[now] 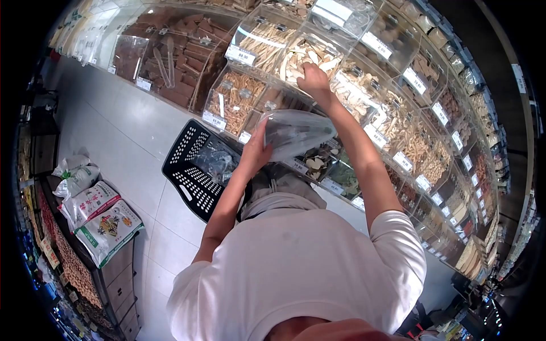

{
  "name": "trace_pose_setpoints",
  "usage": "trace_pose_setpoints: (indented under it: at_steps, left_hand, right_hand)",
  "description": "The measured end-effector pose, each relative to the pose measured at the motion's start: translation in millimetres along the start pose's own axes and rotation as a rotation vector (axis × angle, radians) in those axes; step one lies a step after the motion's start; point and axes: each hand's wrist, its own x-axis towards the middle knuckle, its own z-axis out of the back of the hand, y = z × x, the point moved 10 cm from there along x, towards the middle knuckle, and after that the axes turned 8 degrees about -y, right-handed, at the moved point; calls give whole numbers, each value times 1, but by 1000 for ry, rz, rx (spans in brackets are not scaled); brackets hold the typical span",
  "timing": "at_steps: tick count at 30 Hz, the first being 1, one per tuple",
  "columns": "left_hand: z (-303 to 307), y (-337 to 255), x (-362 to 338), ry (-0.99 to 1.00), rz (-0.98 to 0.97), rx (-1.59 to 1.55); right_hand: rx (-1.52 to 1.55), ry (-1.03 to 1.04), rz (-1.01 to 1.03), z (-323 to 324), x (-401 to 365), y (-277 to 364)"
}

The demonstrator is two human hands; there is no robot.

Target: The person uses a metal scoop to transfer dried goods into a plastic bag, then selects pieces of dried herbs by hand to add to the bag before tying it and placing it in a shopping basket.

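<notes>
My left hand (257, 149) is closed on the edge of a clear plastic bag (298, 133), which hangs in front of my body and spreads toward my right forearm. My right hand (315, 80) reaches into a clear bin of pale dried slices (291, 63). Its fingers are curled down among the slices, and whatever is between the fingertips is hidden. Beside that bin lies another with thin pale dried sticks (264, 41), and nearer me one with thin brownish strands (242, 91).
A black shopping basket (196, 190) with plastic-wrapped items stands left of my legs. Tongs (165, 63) lie on brown dried pieces at upper left. Price tags (242, 55) line the bins. Printed sacks (108, 233) rest on a display at left.
</notes>
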Motion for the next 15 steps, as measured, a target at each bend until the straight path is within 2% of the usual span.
trace_pose_setpoints:
  at_steps: [3,7,9,11,14,15]
  left_hand:
    - [4,-5,6,-60,-107,57]
    - [6,-3,15,-55,-79,91]
    - [7,-2,20,-61,-96,89]
    - [6,1,22,-41,-78,48]
    - [7,-3,27,-44,-81,48]
    - [6,-2,29,-56,-111,47]
  right_hand:
    - [40,52,-106,5,4,-9]
    - [134,169,-332,7,1,-37]
    - [210,129,-341,14,0,-46]
    - [518,141,-382,10,-4,-55]
    - [1036,340,-586,27,-37,-11]
    - [1039,408,-560,29,-52,2]
